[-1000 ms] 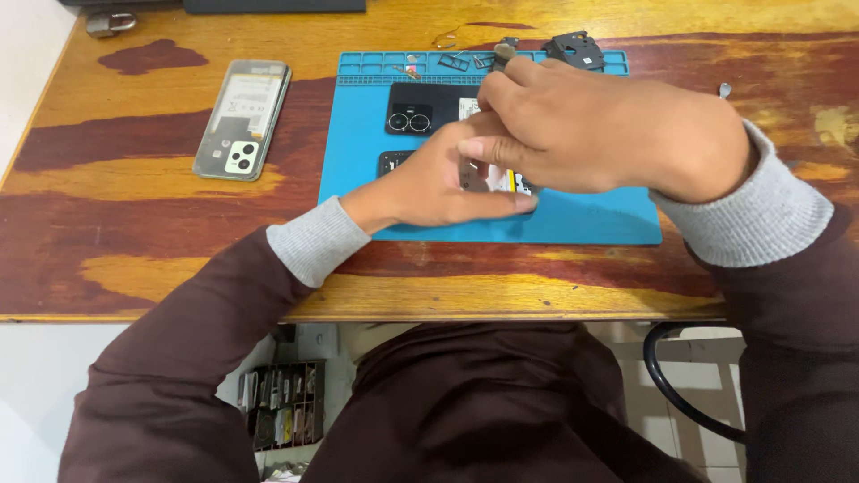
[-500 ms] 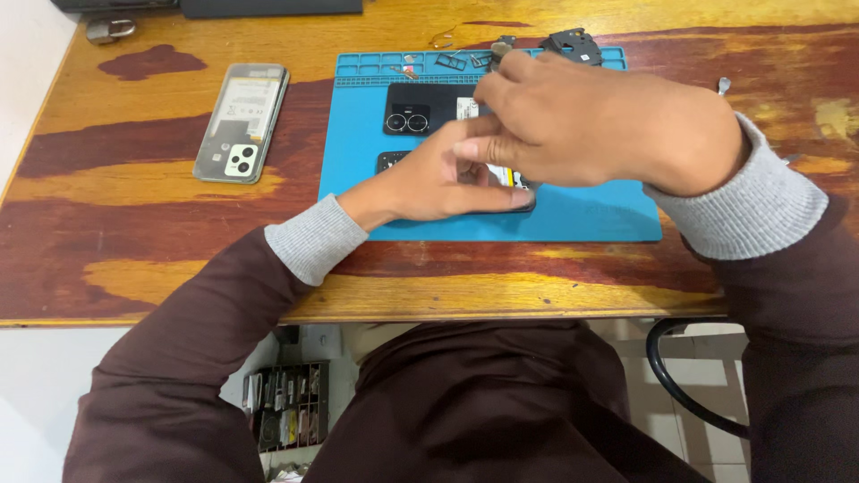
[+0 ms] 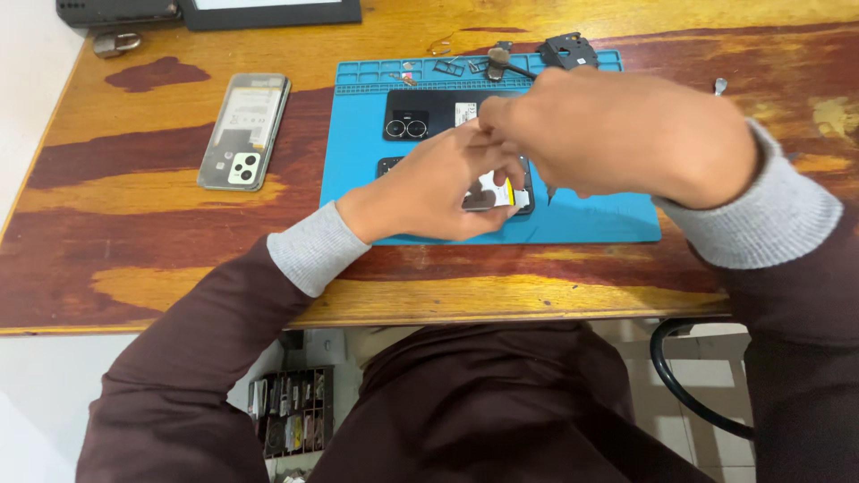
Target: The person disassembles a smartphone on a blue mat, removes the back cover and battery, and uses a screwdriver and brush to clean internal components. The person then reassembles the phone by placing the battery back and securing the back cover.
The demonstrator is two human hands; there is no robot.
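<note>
An opened phone (image 3: 503, 193) lies on the blue work mat (image 3: 591, 225), mostly hidden under my hands. My left hand (image 3: 428, 192) grips it from the left, with thumb and fingers raised over its upper end. My right hand (image 3: 626, 134) hovers just above with its fingers pinched together, meeting the left fingertips. A thin dark tool tip (image 3: 549, 191) pokes out below the right hand. Just beyond, a black phone back with two camera rings (image 3: 420, 116) rests on the mat.
A second phone shell (image 3: 243, 131) lies back-up on the wooden table, left of the mat. Small screws and parts (image 3: 447, 65) and a black piece (image 3: 569, 49) sit along the mat's far edge. A padlock (image 3: 114, 42) is at the far left, a cable (image 3: 682, 385) below the table edge.
My hands have stayed over the opened phone. The right hand has shifted slightly left, and the fingertips of both hands have drawn together above the phone's upper end.
</note>
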